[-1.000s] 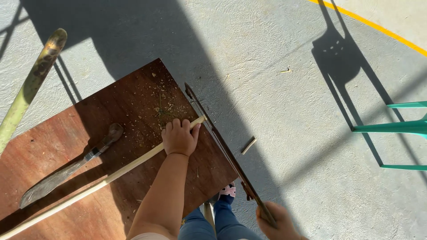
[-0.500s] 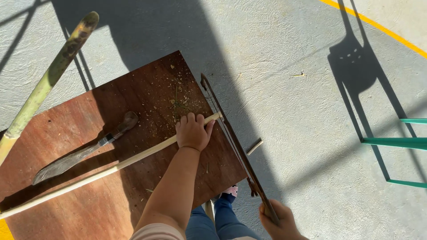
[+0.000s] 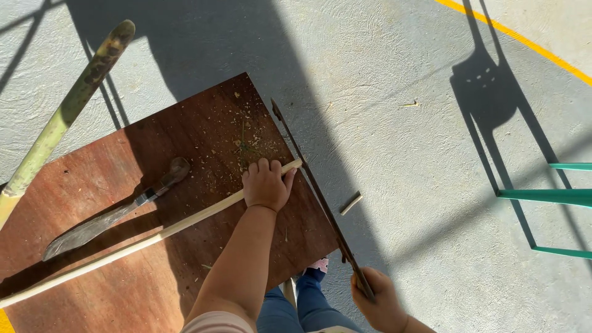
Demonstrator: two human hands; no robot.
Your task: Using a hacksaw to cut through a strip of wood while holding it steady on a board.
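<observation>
Left hand (image 3: 266,185) clamped down on pale stick (image 3: 142,242) at centre frame, pinning it to brown board (image 3: 80,179) so tip overhung edge. Right hand (image 3: 381,299), lower right, gripped saw (image 3: 317,197) handle, blade beside stick tip. Machete (image 3: 111,216) lay idle left of centre.

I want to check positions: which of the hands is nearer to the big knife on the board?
Left. The left hand presses the stick right of the knife; the right hand grips the saw beyond the board's edge.

Saw (image 3: 320,200) drawn back toward right hand (image 3: 379,299), stick (image 3: 148,237) end shorter past blade.
</observation>
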